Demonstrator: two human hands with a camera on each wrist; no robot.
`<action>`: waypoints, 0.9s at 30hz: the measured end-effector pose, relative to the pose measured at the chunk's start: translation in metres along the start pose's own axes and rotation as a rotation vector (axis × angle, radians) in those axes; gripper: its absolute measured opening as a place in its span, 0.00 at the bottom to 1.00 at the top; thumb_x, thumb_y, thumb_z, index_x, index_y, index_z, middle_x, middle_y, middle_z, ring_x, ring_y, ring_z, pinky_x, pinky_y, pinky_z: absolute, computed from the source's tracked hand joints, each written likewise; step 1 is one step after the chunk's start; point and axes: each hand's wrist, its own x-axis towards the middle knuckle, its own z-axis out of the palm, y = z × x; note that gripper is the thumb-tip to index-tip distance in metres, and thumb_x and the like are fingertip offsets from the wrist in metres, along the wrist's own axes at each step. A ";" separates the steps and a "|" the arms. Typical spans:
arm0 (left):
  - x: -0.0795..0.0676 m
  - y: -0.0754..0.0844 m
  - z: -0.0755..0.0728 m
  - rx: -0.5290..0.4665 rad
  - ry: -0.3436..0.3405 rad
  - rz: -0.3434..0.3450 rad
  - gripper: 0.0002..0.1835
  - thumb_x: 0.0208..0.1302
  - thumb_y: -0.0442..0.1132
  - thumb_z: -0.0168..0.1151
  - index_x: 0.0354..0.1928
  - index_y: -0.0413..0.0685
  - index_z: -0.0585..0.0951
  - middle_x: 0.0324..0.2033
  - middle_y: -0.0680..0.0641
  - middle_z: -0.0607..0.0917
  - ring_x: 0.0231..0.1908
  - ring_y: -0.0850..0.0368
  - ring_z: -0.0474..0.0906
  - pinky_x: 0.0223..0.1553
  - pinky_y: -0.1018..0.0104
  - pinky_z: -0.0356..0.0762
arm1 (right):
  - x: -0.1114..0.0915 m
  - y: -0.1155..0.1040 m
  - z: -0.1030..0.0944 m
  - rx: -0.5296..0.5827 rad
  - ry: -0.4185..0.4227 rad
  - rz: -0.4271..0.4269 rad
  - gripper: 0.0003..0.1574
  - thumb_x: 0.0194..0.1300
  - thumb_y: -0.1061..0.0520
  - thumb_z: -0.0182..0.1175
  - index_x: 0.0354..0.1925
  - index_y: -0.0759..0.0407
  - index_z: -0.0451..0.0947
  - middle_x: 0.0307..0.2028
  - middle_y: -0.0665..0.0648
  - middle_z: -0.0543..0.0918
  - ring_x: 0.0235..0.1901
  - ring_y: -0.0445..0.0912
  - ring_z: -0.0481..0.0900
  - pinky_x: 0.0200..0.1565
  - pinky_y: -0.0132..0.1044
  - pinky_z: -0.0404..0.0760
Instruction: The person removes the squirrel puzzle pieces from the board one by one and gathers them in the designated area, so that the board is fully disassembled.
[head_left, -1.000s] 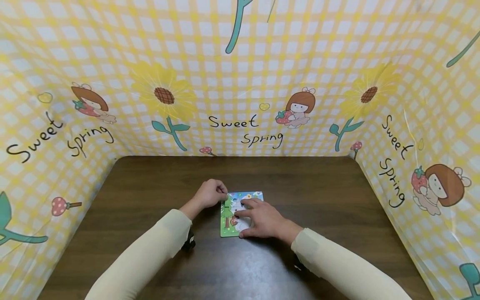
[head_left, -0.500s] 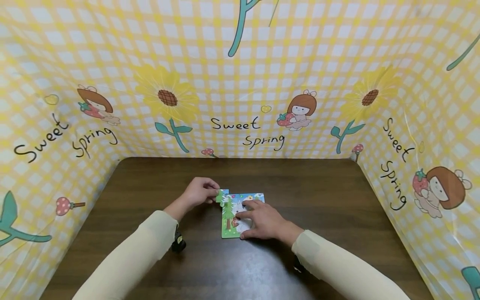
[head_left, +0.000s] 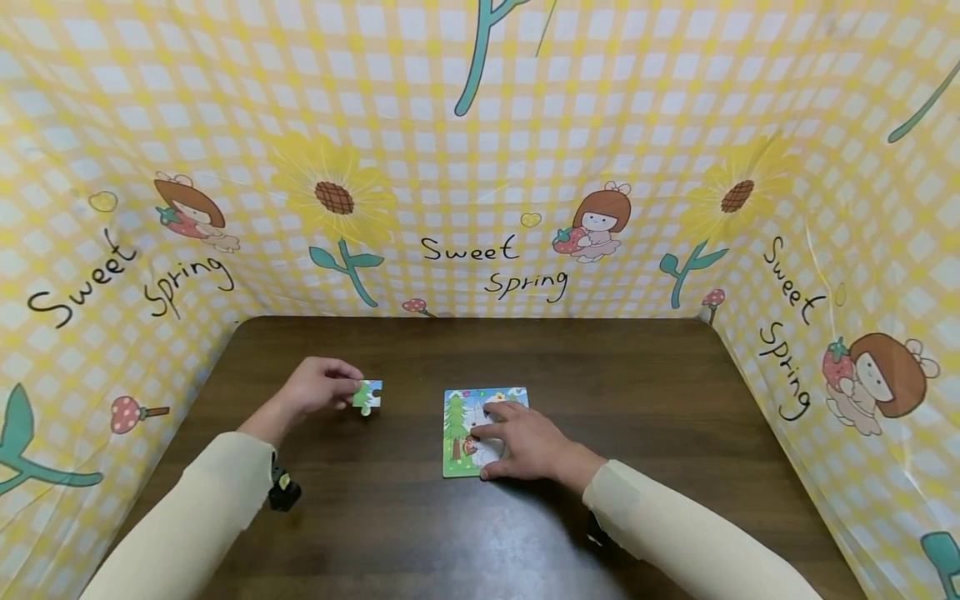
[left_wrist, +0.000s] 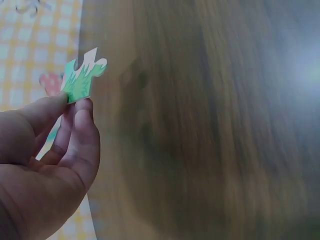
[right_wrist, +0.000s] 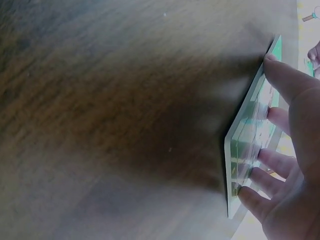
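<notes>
In the head view my left hand [head_left: 318, 388] pinches a jigsaw piece [head_left: 367, 395] left of the puzzle board. Up close in the left wrist view, the piece [left_wrist: 82, 80] is green and white with a rounded tab, gripped at one edge between thumb and fingertips. The rectangular puzzle board [head_left: 455, 442] lies flat on the table, printed with a green tree, blue sky and a white figure. My right hand [head_left: 534, 442] rests spread over its right half, hiding much of the picture. In the right wrist view the thumb touches the board's [right_wrist: 240, 140] edge.
The dark wood table [head_left: 405, 533] is walled on three sides by a yellow checked cloth [head_left: 480, 167] printed with flowers and cartoon girls. A small black device [head_left: 284, 490] sits at the left wrist.
My left hand has drawn the jigsaw piece off the board's upper left corner and carried it left. The right hand has stayed in place on the board.
</notes>
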 end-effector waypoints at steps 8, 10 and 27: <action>-0.007 -0.026 -0.023 0.109 0.025 -0.052 0.15 0.72 0.35 0.63 0.54 0.32 0.82 0.37 0.42 0.87 0.36 0.53 0.81 0.37 0.56 0.83 | 0.001 0.000 0.003 -0.021 -0.014 -0.004 0.44 0.64 0.24 0.60 0.73 0.34 0.69 0.77 0.56 0.63 0.77 0.55 0.60 0.71 0.55 0.67; -0.006 -0.031 -0.027 0.132 0.030 -0.050 0.14 0.72 0.34 0.63 0.52 0.31 0.83 0.36 0.42 0.86 0.36 0.53 0.81 0.37 0.56 0.84 | 0.000 0.000 0.003 -0.022 -0.017 0.004 0.44 0.65 0.24 0.60 0.74 0.33 0.69 0.78 0.56 0.62 0.77 0.55 0.59 0.71 0.54 0.66; -0.003 -0.046 -0.038 0.337 0.086 0.003 0.09 0.68 0.33 0.64 0.44 0.33 0.87 0.29 0.44 0.87 0.29 0.56 0.81 0.29 0.62 0.80 | -0.004 -0.002 0.003 -0.027 -0.017 0.014 0.43 0.65 0.24 0.59 0.74 0.33 0.68 0.79 0.55 0.61 0.78 0.55 0.58 0.72 0.53 0.65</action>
